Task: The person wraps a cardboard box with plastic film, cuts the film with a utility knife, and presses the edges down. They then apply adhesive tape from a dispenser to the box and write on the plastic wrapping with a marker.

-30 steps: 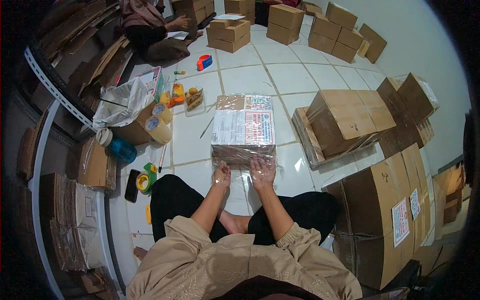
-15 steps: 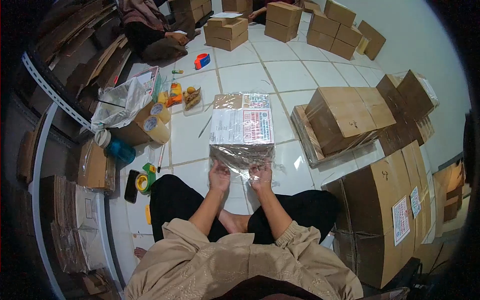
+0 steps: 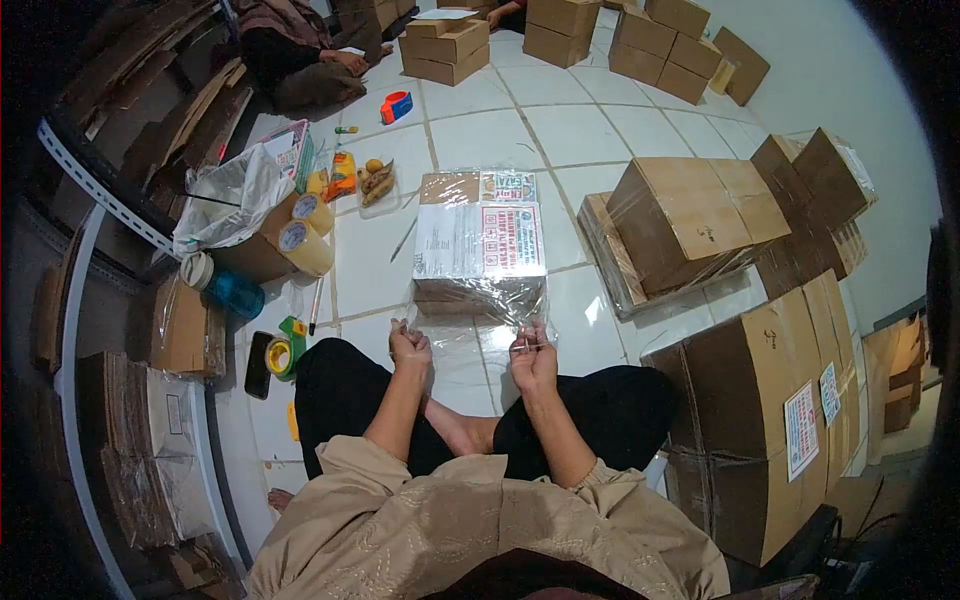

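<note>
A cardboard box (image 3: pixel 450 255) with printed labels on its top lies on the tiled floor in front of my crossed legs. Clear plastic wrap (image 3: pixel 470 335) covers it, and a loose flap spreads from its near side toward me. My left hand (image 3: pixel 410 345) pinches the flap's left corner with curled fingers. At the right corner my right hand (image 3: pixel 534 355) grips the film too, palm turned up. Both hands are slightly apart from the box's near face.
Tape rolls (image 3: pixel 305 250), a blue bottle (image 3: pixel 225 285), a phone (image 3: pixel 258 365) and a green tape dispenser (image 3: pixel 287 350) are at the left beside a metal shelf (image 3: pixel 68 390). Large boxes (image 3: pixel 770 420) stand at the right. Another person (image 3: pixel 300 60) sits at the far left.
Both hands have drawn back from the box and moved apart, and their fingers have closed on the wrap. The flap is now spread wider toward me.
</note>
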Demonstrator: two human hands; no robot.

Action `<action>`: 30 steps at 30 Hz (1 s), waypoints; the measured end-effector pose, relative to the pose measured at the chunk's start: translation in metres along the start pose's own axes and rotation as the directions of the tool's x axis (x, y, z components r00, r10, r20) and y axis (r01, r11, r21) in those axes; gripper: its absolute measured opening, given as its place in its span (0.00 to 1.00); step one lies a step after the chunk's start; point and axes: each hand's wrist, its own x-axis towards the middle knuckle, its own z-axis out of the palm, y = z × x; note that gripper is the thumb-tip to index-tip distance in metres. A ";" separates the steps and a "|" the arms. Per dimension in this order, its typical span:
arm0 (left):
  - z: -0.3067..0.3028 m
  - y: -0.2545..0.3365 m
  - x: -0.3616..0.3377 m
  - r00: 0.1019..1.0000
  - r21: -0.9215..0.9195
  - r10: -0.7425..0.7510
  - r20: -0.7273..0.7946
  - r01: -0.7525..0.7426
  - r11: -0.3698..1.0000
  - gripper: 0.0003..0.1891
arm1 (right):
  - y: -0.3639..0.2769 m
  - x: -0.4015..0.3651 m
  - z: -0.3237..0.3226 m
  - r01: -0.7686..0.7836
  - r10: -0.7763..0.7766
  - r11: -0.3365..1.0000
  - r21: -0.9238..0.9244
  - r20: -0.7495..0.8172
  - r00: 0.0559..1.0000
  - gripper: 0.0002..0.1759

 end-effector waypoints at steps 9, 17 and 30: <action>0.023 -0.008 -0.039 0.971 -0.169 -0.102 0.216 0.140 0.976 0.12 | -0.008 0.039 -0.001 -0.201 0.216 0.976 -0.082 0.492 0.844 0.18; -0.029 0.013 0.008 0.919 -0.032 -0.159 0.360 0.182 0.983 0.14 | -0.010 0.007 -0.015 0.248 -0.208 0.898 -0.363 0.146 0.967 0.24; -0.011 0.018 -0.050 0.972 0.279 -0.233 -0.016 0.228 0.933 0.11 | -0.003 -0.024 -0.046 0.326 -0.438 0.291 -0.900 0.178 0.881 0.45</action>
